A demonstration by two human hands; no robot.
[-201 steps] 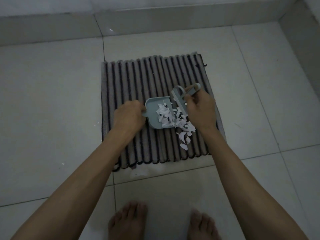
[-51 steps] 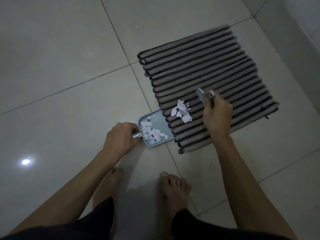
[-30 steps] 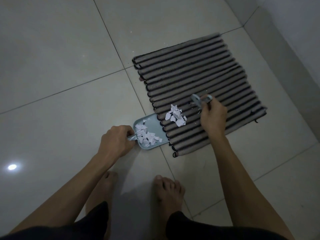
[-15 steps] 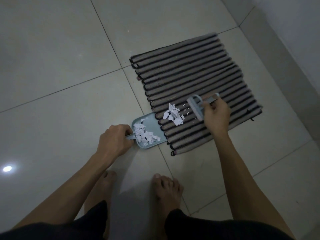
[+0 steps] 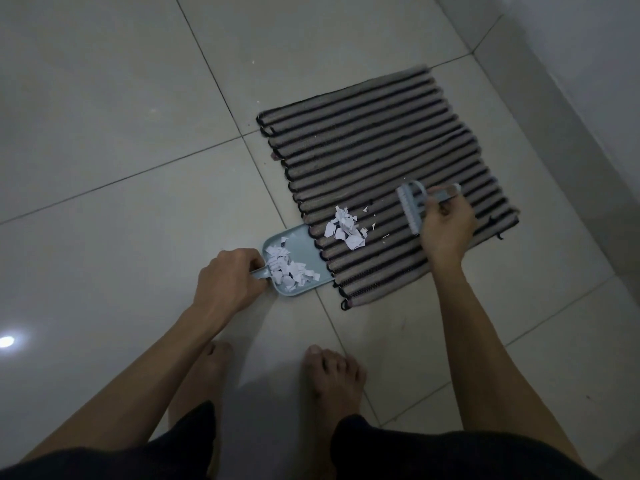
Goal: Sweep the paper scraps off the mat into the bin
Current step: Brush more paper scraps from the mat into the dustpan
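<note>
Lying in 2 groups, paper scraps, white, torn, too many and too overlapped to count singly.
Group 1: a loose heap on the mat (image 5: 346,227) near its left edge, with a few small stray bits (image 5: 373,226) scattered just to the right of the heap, between it and the brush.
Group 2: a pile in the dustpan (image 5: 289,268), gathered toward the handle end.

Mat (image 5: 381,147): 1, ribbed, pale stripes with dark lines, flat on the tiled floor (image 5: 104,133), turned at an angle to the tile joints.

Dustpan (image 5: 298,242): 1, pale blue, flat on the floor, its open lip touching the mat's left edge just beside the heap.

Brush (image 5: 410,211): 1, pale blue, small, bristle head down on the mat to the right of the heap, handle pointing right.

Hands: 2. Left hand (image 5: 228,275) has its fingers wrapped round the dustpan's short handle. Right hand (image 5: 446,225) has its fingers curled round the brush handle, whose tip sticks out past them.

Forearms: 2, bare, reaching in from the lower frame.
Feet: 2, bare, on the floor below the dustpan; left foot (image 5: 207,368), right foot (image 5: 332,379).
Dark garment (image 5: 415,455): along the bottom edge.
Wall base (image 5: 571,98): 1, at the upper right, beyond the mat.
Light reflection (image 5: 6,341): 1, on the floor at far left.
</note>
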